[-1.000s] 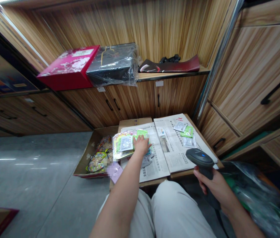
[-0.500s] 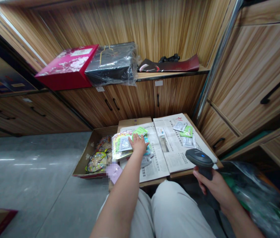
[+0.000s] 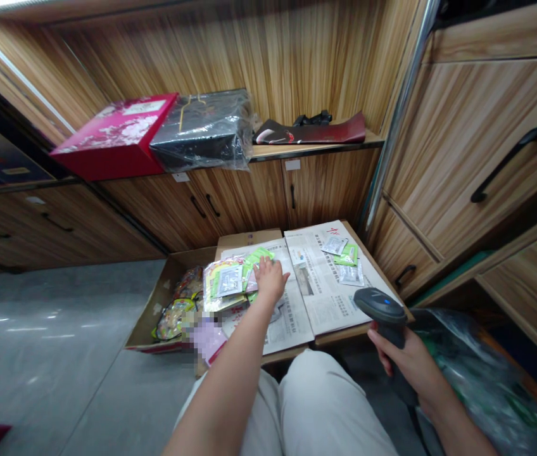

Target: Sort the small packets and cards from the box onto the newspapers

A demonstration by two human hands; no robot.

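Observation:
My right hand point(image 3: 413, 358) is wrapped around the handle of a dark grey barcode scanner point(image 3: 380, 306), held above the floor beside my right knee. A small blue light glows on its top. My left hand point(image 3: 270, 278) lies palm down at the right side of a pile of packets, fingers over the green sachets point(image 3: 259, 254) and thumb sticking out. A silver sachet point(image 3: 229, 280) tops colourful flat packets point(image 3: 210, 278) just left of that hand. What lies under my palm is hidden. Another green sachet point(image 3: 346, 254) and silver sachets point(image 3: 351, 275) rest farther right on newspaper point(image 3: 292, 316).
An open cardboard box point(image 3: 154, 316) with bagged items stands left of the newspaper-covered cartons. A purple packet point(image 3: 209, 339) lies at the near left corner. Behind are wooden cabinets with a pink box point(image 3: 121, 136) and a plastic-wrapped black box point(image 3: 202, 133). Plastic wrapping point(image 3: 482, 373) fills the right.
The view has shifted a little. My left hand's fingers have drawn closer together and moved slightly to the right side of the pile. The scanner stays in my right hand.

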